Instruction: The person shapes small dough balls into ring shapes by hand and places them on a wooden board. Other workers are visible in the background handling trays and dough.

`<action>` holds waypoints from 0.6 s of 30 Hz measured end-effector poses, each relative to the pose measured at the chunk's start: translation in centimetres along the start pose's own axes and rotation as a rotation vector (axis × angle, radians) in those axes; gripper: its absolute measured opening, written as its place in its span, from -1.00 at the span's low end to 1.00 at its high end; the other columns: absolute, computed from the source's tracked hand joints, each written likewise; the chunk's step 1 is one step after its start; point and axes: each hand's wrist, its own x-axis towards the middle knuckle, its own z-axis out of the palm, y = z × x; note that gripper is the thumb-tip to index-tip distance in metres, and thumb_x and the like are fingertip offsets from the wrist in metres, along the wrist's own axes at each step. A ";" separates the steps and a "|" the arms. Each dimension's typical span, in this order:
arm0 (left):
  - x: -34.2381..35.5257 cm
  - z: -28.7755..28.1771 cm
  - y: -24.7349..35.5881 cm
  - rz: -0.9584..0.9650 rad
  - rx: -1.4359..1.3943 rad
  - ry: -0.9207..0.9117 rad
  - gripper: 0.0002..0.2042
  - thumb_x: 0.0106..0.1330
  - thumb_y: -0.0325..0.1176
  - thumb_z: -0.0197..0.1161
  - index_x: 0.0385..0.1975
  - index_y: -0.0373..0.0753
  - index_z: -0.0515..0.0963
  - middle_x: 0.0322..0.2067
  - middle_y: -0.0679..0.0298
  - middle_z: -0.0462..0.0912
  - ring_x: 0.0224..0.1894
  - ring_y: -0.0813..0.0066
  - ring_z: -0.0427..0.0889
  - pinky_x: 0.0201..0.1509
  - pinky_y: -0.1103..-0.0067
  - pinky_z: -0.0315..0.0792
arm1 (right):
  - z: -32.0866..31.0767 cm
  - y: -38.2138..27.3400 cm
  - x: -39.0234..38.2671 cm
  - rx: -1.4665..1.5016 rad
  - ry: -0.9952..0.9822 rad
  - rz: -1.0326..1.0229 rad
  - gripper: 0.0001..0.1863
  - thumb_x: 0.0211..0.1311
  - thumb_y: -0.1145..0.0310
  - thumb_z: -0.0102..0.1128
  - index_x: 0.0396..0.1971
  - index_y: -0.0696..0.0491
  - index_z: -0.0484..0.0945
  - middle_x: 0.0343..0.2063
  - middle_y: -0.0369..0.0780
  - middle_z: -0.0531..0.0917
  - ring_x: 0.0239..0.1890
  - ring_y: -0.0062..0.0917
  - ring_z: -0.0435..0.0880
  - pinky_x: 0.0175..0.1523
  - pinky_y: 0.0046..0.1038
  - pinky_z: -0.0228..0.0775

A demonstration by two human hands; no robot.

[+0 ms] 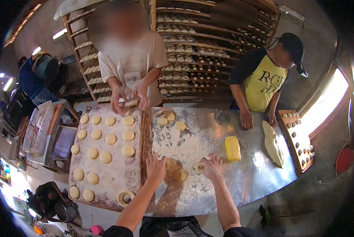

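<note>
Both my hands are over the floury metal table [252, 181]. My left hand [156, 168] has its fingers curled at a small dough round [168, 163], partly hidden by them. My right hand [213, 166] is bent over another dough round [198, 168], its thumb side against the piece. Between the hands a flat dough round [180, 175] lies loose in the flour. Farther off rest several more pieces, among them a dough round [179, 125]. A yellow block [233, 149], like butter, sits to the right of my right hand.
At left, a floured board [117, 166] bears rows of dough rounds and a dough ring [125, 198]. A co-worker across it handles a short cylinder [130, 103]. Another stands by a long dough strip [272, 144] and a wooden tray [295, 134]. Loaded racks [196, 51] stand behind.
</note>
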 end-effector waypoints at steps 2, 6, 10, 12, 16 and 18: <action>-0.9 0.3 1.4 0.017 0.080 0.161 -0.65 0.27 -0.40 0.25 0.07 -0.17 0.53 -0.04 -0.01 0.55 0.04 -0.02 0.56 0.13 0.21 0.45 | -1.1 0.4 0.8 0.144 -0.143 -0.142 -0.69 0.11 0.21 0.44 -0.21 -0.02 0.55 -0.18 -0.18 0.62 -0.07 -0.24 0.59 0.06 -0.15 0.37; -2.3 0.1 6.3 -0.199 -0.507 -0.207 -0.61 0.39 -0.19 0.26 0.10 -0.28 0.51 -0.18 0.02 0.68 -0.14 0.07 0.69 -0.02 0.25 0.55 | -3.3 0.3 1.0 0.780 -0.441 0.088 -0.64 0.18 0.38 0.41 -0.15 0.05 0.39 -0.25 -0.16 0.62 -0.23 -0.29 0.65 -0.12 -0.30 0.47; -2.9 -0.8 9.8 -0.253 -1.071 -0.281 -0.57 0.41 -0.08 0.29 0.02 -0.36 0.57 -0.25 0.15 0.73 -0.19 0.39 0.72 -0.07 0.50 0.57 | -5.1 -0.6 -0.6 1.341 -0.369 0.082 -0.53 0.21 0.62 0.34 -0.01 0.10 0.26 -0.27 -0.15 0.61 -0.22 -0.52 0.63 -0.18 -0.48 0.48; -3.2 -1.5 10.5 -0.234 -1.170 -0.240 -0.58 0.39 -0.10 0.32 -0.01 -0.37 0.59 -0.26 0.21 0.74 -0.20 0.51 0.70 -0.09 0.57 0.57 | -6.1 -0.9 -1.2 1.353 -0.392 0.060 -0.50 0.21 0.67 0.31 0.03 0.10 0.23 -0.25 -0.14 0.62 -0.18 -0.55 0.63 -0.15 -0.51 0.48; -4.3 -3.5 11.4 -0.240 -1.223 -0.218 -0.62 0.31 -0.20 0.43 -0.04 -0.36 0.61 -0.24 0.24 0.74 -0.18 0.63 0.66 -0.12 0.59 0.56 | -7.6 -1.5 -1.7 1.374 -0.425 -0.001 -0.48 0.19 0.67 0.30 0.05 0.08 0.24 -0.21 -0.14 0.62 -0.16 -0.53 0.63 -0.12 -0.50 0.49; -4.8 -4.4 11.7 -0.241 -1.180 -0.155 -0.65 0.26 -0.28 0.46 -0.05 -0.34 0.62 -0.26 0.23 0.73 -0.22 0.59 0.67 -0.15 0.55 0.56 | -7.7 -2.2 -1.8 1.324 -0.447 0.090 -0.46 0.13 0.64 0.33 0.06 0.09 0.27 -0.22 -0.12 0.60 -0.18 -0.40 0.66 -0.11 -0.43 0.50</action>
